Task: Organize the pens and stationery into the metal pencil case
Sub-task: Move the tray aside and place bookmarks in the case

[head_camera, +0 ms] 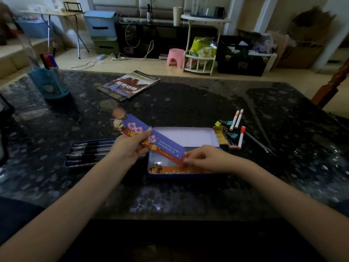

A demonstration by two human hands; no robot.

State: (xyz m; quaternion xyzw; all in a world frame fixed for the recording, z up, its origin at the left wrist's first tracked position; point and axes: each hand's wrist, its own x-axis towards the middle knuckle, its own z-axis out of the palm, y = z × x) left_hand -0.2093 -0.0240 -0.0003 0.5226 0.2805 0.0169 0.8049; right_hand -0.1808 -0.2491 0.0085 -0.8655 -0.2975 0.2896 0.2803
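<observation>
A blue metal pencil case [186, 136] lies open in front of me, its pale lid raised at the back. An orange card [181, 170] lies in its near part. My left hand [130, 148] grips the middle of long blue and red bookmarks [143, 137] with cartoon heads, held slanted over the case. My right hand [203, 157] pinches their lower right end above the case. A blue tray [88, 153] holding several black pens sits to the left. White markers with orange caps [237, 120] and coloured binder clips [229, 132] lie to the right of the case.
A blue pen holder [50, 82] with markers stands at the far left of the dark marble table [188, 103]. Picture books [129, 85] lie at the back centre. A yellow slip [221, 137] lies beside the case. A wooden chair [332, 86] stands at the right edge.
</observation>
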